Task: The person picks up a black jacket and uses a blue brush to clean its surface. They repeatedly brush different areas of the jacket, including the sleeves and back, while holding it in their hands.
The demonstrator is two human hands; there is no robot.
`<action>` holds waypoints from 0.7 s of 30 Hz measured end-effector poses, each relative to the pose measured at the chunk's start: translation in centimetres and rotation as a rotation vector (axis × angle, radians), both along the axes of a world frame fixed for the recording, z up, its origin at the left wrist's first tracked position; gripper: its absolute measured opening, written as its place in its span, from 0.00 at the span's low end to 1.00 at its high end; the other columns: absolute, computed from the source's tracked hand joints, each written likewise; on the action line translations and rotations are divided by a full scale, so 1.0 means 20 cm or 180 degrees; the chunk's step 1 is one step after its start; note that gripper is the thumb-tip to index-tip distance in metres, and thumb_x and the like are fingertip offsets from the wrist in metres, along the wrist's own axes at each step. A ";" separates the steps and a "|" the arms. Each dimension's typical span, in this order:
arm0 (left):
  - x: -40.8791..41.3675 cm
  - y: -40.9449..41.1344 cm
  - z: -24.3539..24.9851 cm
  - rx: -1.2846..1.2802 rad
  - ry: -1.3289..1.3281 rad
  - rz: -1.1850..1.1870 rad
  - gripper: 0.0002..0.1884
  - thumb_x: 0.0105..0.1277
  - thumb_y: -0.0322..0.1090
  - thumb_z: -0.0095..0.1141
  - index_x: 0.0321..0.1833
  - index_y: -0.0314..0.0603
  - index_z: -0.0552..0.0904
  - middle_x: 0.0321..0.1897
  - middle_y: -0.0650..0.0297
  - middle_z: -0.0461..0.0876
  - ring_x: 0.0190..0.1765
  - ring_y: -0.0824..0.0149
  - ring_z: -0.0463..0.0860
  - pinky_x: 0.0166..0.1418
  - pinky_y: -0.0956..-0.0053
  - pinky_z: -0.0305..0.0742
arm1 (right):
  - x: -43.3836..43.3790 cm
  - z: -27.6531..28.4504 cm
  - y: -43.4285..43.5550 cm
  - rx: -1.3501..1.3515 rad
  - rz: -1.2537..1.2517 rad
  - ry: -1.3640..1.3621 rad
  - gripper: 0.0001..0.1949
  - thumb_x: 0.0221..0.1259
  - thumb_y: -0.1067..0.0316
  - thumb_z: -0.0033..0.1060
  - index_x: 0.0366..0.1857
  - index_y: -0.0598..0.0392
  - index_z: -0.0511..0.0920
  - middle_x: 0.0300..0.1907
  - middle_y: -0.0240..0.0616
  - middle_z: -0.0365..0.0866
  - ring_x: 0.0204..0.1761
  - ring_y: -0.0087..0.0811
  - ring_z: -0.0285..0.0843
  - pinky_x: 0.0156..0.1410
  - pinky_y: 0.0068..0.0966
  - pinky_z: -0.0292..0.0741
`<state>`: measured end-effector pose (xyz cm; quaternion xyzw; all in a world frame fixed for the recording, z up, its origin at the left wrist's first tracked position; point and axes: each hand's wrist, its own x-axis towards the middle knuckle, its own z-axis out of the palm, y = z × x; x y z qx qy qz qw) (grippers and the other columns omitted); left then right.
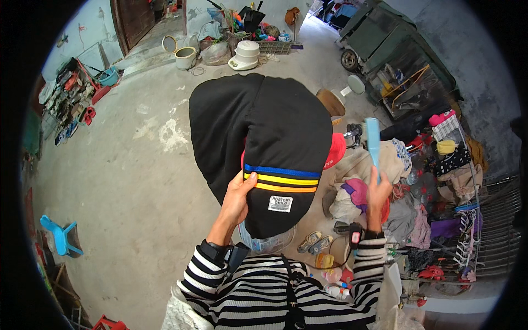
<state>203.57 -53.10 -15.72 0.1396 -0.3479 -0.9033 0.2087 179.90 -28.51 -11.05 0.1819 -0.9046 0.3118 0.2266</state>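
A black cloth garment [284, 132] with blue, yellow and orange stripes and a small label spreads out before me. My left hand [239, 198] pinches it at the left end of the stripes. Something red [336, 152] shows from behind its right side. My right hand [377, 189], to the right of the cloth and apart from it, grips the handle of a light blue brush [372, 138], bristles facing left. Under the cloth's lower end, a basket or container [266, 243] is partly hidden.
Piled clothes [396, 165] and a metal rack [474, 177] fill the right side. A pair of sneakers [315, 242] and several bottles [340, 291] lie near me. A blue stool [62, 235] is at the left. A rice cooker [185, 57] and a white steamer [246, 55] stand ahead.
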 end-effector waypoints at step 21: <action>-0.03 0.04 0.09 0.1388 0.0678 -0.0570 0.22 0.76 0.41 0.42 0.68 0.39 0.64 0.65 0.56 0.68 0.66 0.61 0.71 0.69 0.61 0.68 | 0.23 -0.09 0.31 -0.0752 0.0403 -0.0306 0.12 0.66 0.61 0.58 0.30 0.60 0.78 0.20 0.35 0.75 0.23 0.24 0.70 0.30 0.27 0.69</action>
